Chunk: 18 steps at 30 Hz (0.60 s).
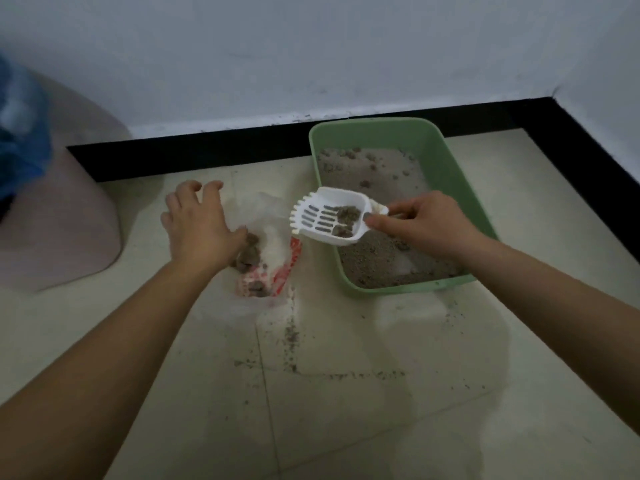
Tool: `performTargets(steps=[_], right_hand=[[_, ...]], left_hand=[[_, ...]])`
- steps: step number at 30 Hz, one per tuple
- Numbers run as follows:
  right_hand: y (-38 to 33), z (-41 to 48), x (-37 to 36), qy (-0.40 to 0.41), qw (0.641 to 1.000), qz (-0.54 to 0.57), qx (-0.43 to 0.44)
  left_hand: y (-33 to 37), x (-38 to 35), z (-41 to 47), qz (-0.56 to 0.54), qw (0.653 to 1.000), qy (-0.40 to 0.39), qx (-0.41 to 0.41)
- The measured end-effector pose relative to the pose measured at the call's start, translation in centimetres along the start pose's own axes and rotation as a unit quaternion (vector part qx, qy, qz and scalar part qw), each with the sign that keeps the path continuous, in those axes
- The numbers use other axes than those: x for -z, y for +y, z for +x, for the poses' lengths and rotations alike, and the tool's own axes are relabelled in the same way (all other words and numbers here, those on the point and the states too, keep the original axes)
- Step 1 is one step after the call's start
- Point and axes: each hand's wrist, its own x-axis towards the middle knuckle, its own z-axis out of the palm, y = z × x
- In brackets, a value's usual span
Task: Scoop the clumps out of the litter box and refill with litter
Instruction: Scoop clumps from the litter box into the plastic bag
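Risk: the white slotted plastic scoop (pixel 322 220) hangs over the gap between tray and bag. If it tilts too soon, its load probably lands on the floor. The bag mouth looks slack and may fold shut unless pinned.
Floor: pale tiled floor (pixel 346 427), bearing everything listed.
Bin: pink plastic bin (pixel 69 209) at 9 o'clock of the view, lined with a blue plastic bag (pixel 20 133). Its contents are hidden.
Tray: green rectangular plastic litter box (pixel 457 195) at 1 o'clock, against the wall. It holds a shallow bed of grey-brown litter (pixel 381 258), and small lumps (pixel 363 157) remain at its 12 o'clock end, so scooping looks unfinished.
Bag: clear plastic bag with red print (pixel 273 242), lying flat on the floor at 9 o'clock of the tray. It holds several dark clumps (pixel 251 258).
Left hand: left hand (pixel 197 226) is palm down at the bag's 9 o'clock edge with fingers spread. I cannot tell whether it pins the film.
Right hand: right hand (pixel 419 223) pinches the scoop's handle between thumb and curled fingers, above the tray's 9 o'clock rim.
Scoop load: two brown clumps in the scoop (pixel 346 213), sitting near the handle end.
Spill: scattered litter grains (pixel 291 337) on the tiles at 6 o'clock of the bag.
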Motion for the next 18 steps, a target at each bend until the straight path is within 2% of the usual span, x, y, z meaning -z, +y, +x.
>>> performTargets(steps=[2,3,5,8,10,13,14,15,16,18], right_hand=[[-3.1,1.0,-1.0,-0.032,0.990,-0.133,0.040],[-4.7,1.5,-1.6,-0.042,0.977,-0.201,0.058],[-8.1,2.4,-2.8,-0.054,0.945,-0.309,0.090],[-12.2,3.0,-4.8,-0.078,0.902,-0.404,0.133],[-14.2,2.8,-6.0,-0.073,0.860,-0.471,0.185],[-16.0,1.6,-6.7,-0.060,0.766,-0.571,0.289],[-16.0,1.4,-6.8,-0.053,0.746,-0.583,0.318],[-15.7,1.4,-6.8,-0.043,0.737,-0.586,0.332],[-15.3,1.5,-6.6,-0.037,0.743,-0.577,0.336],[-13.8,1.8,-6.0,-0.027,0.790,-0.522,0.320]], left_hand=[[-1.5,0.3,0.2,-0.009,0.997,-0.069,0.042],[-2.1,0.3,0.3,-0.032,0.995,-0.080,0.047],[-2.8,0.3,0.3,-0.073,0.994,-0.064,0.045],[-2.7,0.7,0.3,-0.115,0.990,-0.047,0.063],[-2.4,1.1,0.4,-0.144,0.985,-0.050,0.085],[-2.4,1.3,0.6,-0.170,0.979,-0.047,0.105],[-2.4,1.5,0.6,-0.174,0.978,-0.043,0.106],[-2.4,1.6,0.6,-0.177,0.978,-0.040,0.106],[-2.4,1.6,0.6,-0.179,0.977,-0.039,0.107],[-2.4,1.6,0.7,-0.185,0.976,-0.040,0.111]])
